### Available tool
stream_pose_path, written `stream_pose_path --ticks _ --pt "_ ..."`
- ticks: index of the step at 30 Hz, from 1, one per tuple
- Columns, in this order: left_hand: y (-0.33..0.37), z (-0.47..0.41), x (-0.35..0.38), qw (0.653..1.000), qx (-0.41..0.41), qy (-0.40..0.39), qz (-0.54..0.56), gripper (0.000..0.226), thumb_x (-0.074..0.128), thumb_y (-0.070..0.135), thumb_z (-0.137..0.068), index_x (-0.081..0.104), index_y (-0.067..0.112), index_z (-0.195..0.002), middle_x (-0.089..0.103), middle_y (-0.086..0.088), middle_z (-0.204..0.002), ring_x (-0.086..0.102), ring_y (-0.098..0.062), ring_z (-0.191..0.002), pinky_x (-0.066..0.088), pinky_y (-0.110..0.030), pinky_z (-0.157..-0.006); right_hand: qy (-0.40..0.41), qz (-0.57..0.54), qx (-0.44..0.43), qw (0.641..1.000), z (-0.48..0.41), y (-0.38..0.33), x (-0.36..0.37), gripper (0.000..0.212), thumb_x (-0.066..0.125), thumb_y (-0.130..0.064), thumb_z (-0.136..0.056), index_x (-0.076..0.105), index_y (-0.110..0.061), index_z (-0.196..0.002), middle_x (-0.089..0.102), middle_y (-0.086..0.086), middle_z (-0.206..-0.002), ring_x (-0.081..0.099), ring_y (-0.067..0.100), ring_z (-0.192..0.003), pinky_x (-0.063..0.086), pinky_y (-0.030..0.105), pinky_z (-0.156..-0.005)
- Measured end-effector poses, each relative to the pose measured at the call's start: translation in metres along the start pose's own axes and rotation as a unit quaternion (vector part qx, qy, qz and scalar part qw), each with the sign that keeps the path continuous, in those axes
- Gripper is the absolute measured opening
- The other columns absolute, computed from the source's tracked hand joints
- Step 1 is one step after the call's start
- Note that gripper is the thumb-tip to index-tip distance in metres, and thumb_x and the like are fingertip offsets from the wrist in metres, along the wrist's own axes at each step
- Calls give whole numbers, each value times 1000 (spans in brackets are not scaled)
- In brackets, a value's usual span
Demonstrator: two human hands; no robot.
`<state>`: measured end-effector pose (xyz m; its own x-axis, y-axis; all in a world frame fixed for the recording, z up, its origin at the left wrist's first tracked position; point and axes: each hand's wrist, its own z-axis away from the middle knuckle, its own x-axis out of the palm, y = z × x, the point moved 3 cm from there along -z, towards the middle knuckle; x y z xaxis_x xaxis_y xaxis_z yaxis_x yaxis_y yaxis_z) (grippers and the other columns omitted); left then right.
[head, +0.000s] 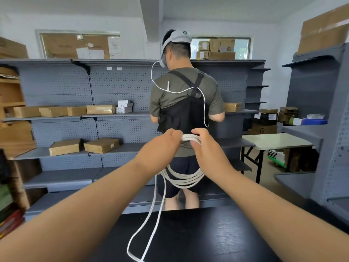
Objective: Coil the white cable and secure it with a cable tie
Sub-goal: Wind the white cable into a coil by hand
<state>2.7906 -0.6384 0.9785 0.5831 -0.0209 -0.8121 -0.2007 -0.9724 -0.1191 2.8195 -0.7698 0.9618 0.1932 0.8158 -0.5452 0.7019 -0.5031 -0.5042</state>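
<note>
Above the black counter [188, 233], my left hand [162, 146] and right hand [206, 148] both grip the top of the coiled white cable [184, 178], whose loops hang below and whose loose end trails onto the counter.

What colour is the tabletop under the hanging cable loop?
Black, with a faint wood grain; the flat tabletop shows best in the head view.

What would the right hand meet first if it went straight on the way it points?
Beyond the white cable that the right hand grips, probably the lower back of the person standing ahead; depth is unclear, so the left hand could come first.
</note>
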Motion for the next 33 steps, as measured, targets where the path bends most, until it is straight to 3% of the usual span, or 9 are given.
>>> stream_pose_path --ticks 3,9,12,15,20,24,28,30,33 --pt "7 -4 3 1000 15 2 16 8 38 9 -94 43 14 -98 37 1 -82 50 -29 -70 37 -39 -60 -11 16 -9 1000 -1 2 -4 26 39 -19 -98 47 -10 -121 53 10 -118 51 25 -106 37 32 -85" --pt "11 5 13 957 -96 -30 272 10 53 18 -92 53 19 -102 60 4 -75 57 0 -60 40 -7 -54 7 -16 23 1000 1 21 -14 22 36 -21 -99 51 -8 -109 57 9 -105 50 21 -93 31 28 -70" --pt "14 12 20 925 -145 -50 349 7 58 18 -90 54 18 -83 65 2 -70 63 -7 -62 46 -20 -60 21 -55 53 997 1 30 -20 21 37 -22 -98 52 -10 -108 58 7 -101 50 19 -89 32 27 -70" --pt "17 16 21 904 -161 -71 390 12 58 20 -90 55 22 -79 66 5 -69 62 -4 -62 44 -17 -59 40 -101 71 992 3 34 -24 23 38 -22 -98 53 -10 -110 58 5 -100 52 20 -89 38 31 -73" --pt "28 22 18 941 -137 -48 307 23 46 24 -97 51 14 -77 54 10 -65 51 -1 -59 39 -10 -56 32 -135 84 987 7 40 -25 23 38 -24 -98 52 -14 -113 57 2 -99 56 23 -92 50 43 -83" --pt "31 27 22 952 -161 -24 258 22 41 25 -98 49 10 -83 56 6 -66 54 -8 -62 40 -16 -57 -29 -66 22 997 8 41 -29 23 39 -18 -98 48 -15 -118 53 -2 -100 55 19 -93 43 32 -76" --pt "38 29 28 949 -165 -44 263 26 42 26 -98 44 18 -74 59 3 -65 55 -5 -54 42 -16 -52 -98 -12 -56 994 12 33 -28 38 54 -20 -91 44 -20 -128 43 -10 -110 49 9 -99 33 21 -83" --pt "38 33 30 931 -163 -54 322 27 41 30 -98 47 18 -74 61 4 -65 55 0 -52 45 -17 -55 -108 4 -77 991 12 31 -27 28 56 -25 -91 54 -18 -118 55 -5 -109 53 11 -99 36 22 -83" --pt "26 42 35 899 -162 -52 404 41 30 45 -98 58 17 -87 66 -1 -82 60 -6 -73 47 -24 -76 -110 6 -69 992 7 35 -31 19 54 -24 -92 61 -13 -105 63 4 -102 56 17 -94 41 26 -78"
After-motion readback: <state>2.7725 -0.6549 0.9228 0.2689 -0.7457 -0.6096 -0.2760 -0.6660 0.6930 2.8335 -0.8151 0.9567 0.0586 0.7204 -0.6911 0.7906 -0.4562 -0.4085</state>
